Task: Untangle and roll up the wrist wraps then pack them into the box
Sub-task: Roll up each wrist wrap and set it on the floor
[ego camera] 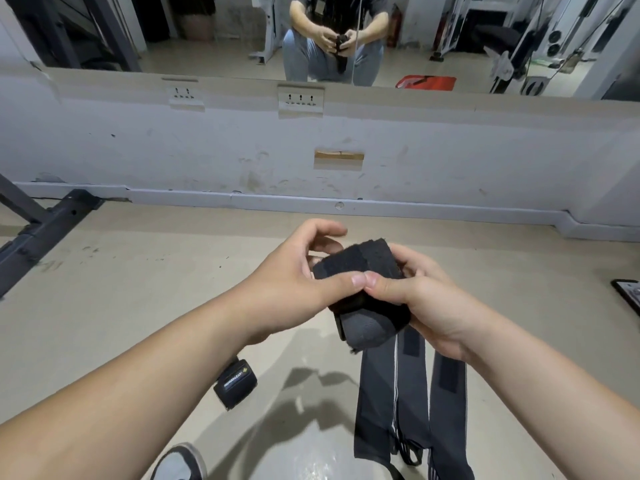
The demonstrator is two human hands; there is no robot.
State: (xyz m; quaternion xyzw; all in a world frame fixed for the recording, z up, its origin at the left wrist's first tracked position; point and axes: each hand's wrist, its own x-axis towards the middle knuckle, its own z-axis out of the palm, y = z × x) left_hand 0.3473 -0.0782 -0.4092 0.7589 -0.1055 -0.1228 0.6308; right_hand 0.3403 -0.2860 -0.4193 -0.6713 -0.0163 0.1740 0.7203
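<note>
A dark grey wrist wrap point(363, 271) with a fuzzy black end is held in front of me above the floor. My left hand point(294, 282) pinches its left edge between thumb and fingers. My right hand point(422, 299) grips its right side, thumb on top, the two thumbs touching. Part of the wrap is bunched below my hands, and long grey strap lengths point(391, 393) with black velcro patches hang down to the floor. A rolled-up wrist wrap point(236, 383) with a label lies on the floor under my left forearm. No box is visible.
The beige floor runs to a white wall with a mirror point(329, 36) above it. A dark metal frame foot point(45, 233) sits at the left. A black object point(628, 296) lies at the right edge. My shoe point(180, 462) shows at the bottom.
</note>
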